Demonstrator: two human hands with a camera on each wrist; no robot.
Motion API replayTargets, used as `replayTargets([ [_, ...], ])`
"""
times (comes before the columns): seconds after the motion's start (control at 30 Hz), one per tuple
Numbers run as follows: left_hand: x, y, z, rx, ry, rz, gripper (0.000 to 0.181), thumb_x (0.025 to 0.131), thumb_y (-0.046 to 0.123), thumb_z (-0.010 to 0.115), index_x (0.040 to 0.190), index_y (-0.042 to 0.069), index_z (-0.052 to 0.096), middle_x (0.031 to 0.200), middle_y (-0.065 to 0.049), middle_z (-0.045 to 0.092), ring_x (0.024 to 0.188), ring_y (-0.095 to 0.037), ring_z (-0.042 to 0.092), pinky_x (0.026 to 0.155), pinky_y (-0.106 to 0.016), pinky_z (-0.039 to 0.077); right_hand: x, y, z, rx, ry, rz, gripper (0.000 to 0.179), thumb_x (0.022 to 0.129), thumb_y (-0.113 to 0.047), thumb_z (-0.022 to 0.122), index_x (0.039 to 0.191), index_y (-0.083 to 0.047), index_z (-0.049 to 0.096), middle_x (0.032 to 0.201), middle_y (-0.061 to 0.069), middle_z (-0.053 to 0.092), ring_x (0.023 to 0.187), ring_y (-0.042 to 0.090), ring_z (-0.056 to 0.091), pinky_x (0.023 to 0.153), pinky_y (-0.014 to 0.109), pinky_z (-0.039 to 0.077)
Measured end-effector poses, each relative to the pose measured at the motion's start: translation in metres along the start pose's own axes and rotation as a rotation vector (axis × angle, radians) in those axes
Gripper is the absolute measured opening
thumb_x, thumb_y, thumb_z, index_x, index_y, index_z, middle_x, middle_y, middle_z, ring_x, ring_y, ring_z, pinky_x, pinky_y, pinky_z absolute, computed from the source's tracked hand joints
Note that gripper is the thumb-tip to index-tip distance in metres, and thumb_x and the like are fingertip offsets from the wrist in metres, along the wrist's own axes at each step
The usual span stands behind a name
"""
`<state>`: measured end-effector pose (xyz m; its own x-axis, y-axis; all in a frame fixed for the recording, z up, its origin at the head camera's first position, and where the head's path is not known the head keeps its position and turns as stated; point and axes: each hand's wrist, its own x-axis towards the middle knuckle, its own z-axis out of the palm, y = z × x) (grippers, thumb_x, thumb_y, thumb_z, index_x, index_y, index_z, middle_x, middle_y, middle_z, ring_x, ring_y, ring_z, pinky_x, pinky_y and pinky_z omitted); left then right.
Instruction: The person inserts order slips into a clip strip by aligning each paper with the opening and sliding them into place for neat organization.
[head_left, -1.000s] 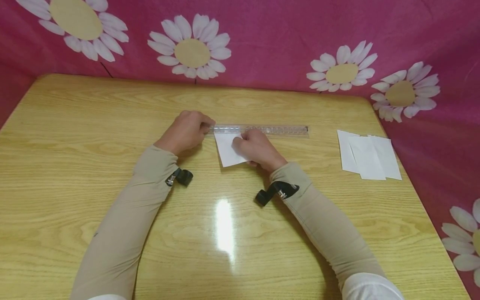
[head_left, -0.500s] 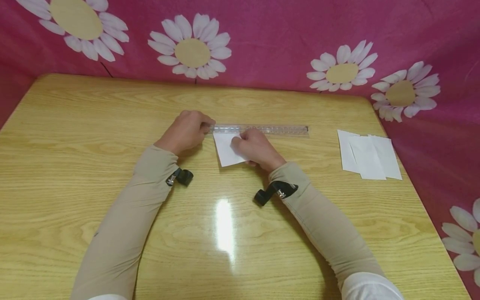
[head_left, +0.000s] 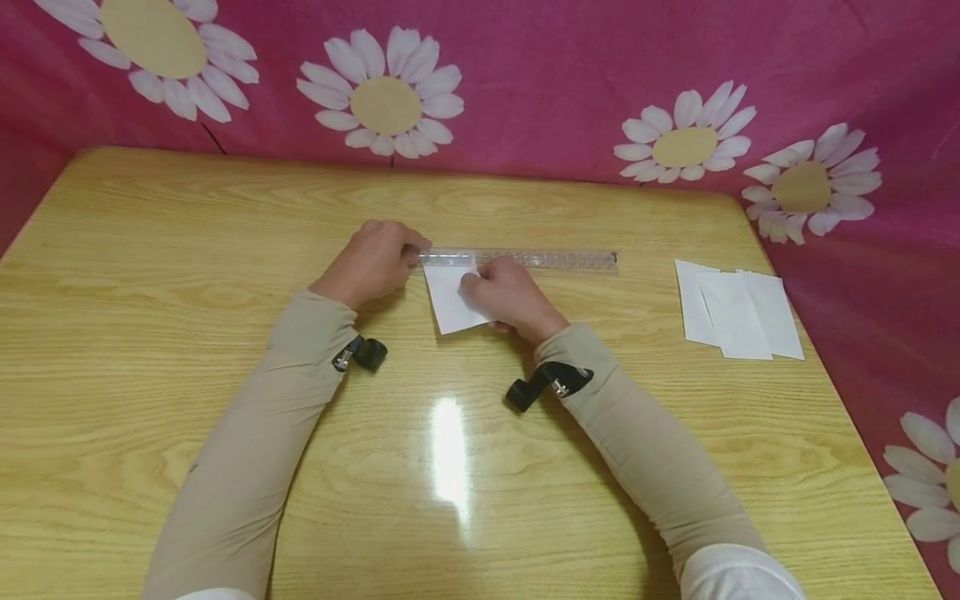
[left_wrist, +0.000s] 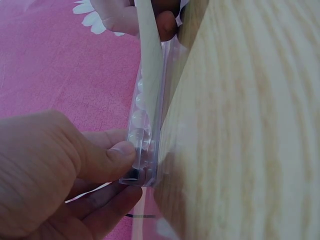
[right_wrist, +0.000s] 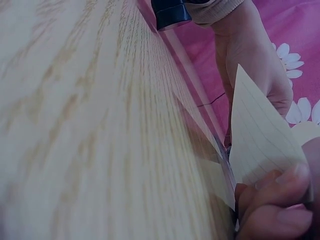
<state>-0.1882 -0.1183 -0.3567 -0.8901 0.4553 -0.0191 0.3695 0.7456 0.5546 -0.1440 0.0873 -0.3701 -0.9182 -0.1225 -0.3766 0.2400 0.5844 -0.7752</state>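
Note:
My left hand grips the left end of a long clear plastic strip that lies across the table; in the left wrist view my thumb and fingers pinch that end. Several round white shapes show through the clear plastic strip. My right hand holds a white sheet of paper by its right side, thumb on top. The far edge of the paper meets the strip. Faint lines show on the paper in the right wrist view. Fingers of my right hand hide one part of it.
Several white paper pieces lie overlapping near the right edge of the wooden table. Behind the table hangs a pink cloth with large daisies. Each wrist wears a black mount.
My right hand and the paper have slid slightly left along the strip. My left hand and the strip have stayed in place.

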Motion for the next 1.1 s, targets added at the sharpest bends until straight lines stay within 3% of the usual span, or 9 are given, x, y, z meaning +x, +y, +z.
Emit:
replayTargets([
  [0.23,0.0001,0.0003,-0.0002,0.007,-0.001,0.001,0.037,0.098,-0.004,0.052,0.126,0.007,0.075,0.13,-0.014,0.073,0.108,-0.027,0.064,0.102,-0.043,0.055,-0.0006,-0.0006,0.0018,-0.002,0.004,-0.003,0.025,0.095,-0.024,0.052,0.072,-0.014,0.057,0.057,-0.007,0.043,0.044,0.011,0.039,0.04,0.025,0.034],
  [0.67,-0.0002,0.0006,-0.0003,0.013,-0.01,0.0,0.036,0.1,-0.002,0.052,0.127,0.006,0.074,0.132,-0.015,0.072,0.113,-0.029,0.065,0.104,-0.044,0.054,-0.0001,-0.0027,0.0048,-0.002,0.01,-0.022,0.025,0.095,-0.024,0.053,0.074,-0.013,0.058,0.062,-0.005,0.047,0.045,0.011,0.04,0.041,0.025,0.034],
  [1.1,0.0003,0.001,-0.0006,0.009,-0.015,-0.004,0.037,0.099,-0.003,0.051,0.128,0.007,0.074,0.132,-0.015,0.072,0.112,-0.028,0.065,0.104,-0.044,0.054,0.0004,-0.0021,0.0069,0.019,0.005,-0.063,0.029,0.095,-0.022,0.052,0.067,-0.015,0.05,0.056,-0.006,0.043,0.044,0.01,0.037,0.04,0.025,0.032],
])
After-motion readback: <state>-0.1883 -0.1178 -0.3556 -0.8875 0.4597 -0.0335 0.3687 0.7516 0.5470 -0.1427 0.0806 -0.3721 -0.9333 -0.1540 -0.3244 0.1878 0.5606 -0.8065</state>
